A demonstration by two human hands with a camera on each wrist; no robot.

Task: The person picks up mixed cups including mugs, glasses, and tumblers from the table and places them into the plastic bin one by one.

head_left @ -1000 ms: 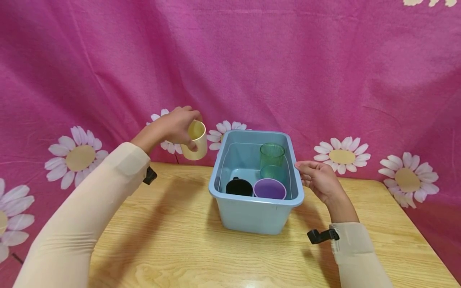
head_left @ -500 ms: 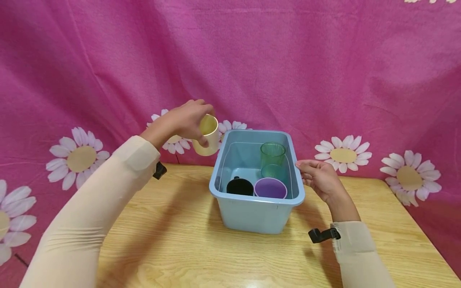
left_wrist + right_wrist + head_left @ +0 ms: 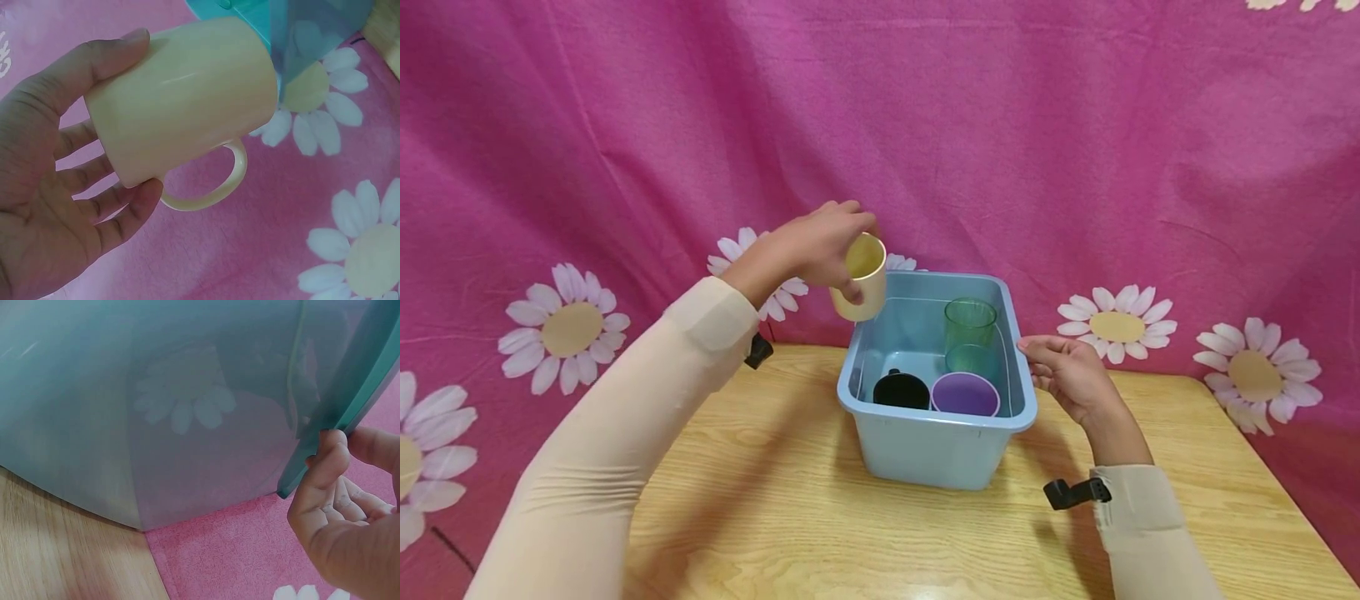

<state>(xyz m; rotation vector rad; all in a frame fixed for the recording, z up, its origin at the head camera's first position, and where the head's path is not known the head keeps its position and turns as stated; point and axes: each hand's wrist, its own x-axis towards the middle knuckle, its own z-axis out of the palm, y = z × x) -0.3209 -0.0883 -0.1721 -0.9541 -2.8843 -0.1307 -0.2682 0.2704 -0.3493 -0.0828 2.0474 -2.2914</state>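
Observation:
My left hand (image 3: 823,242) holds a cream-yellow mug (image 3: 871,293) by its rim, above the left back edge of a blue-grey plastic tub (image 3: 932,421). In the left wrist view the mug (image 3: 187,100) has its handle on the side away from the thumb. My right hand (image 3: 1071,375) pinches the tub's right rim between thumb and fingers, as the right wrist view shows at the rim (image 3: 356,394). Inside the tub stand a green see-through glass (image 3: 970,333) at the back right, a black mug (image 3: 901,390) at the front left and a purple cup (image 3: 965,394) at the front right.
The tub stands on a light wooden table (image 3: 760,500). Behind it hangs a pink cloth (image 3: 1000,150) printed with white daisies, close to the table's back edge.
My left hand has carried the cream-yellow mug rightward and slightly up, from left of the tub to over its left back edge. The right hand keeps its place on the rim.

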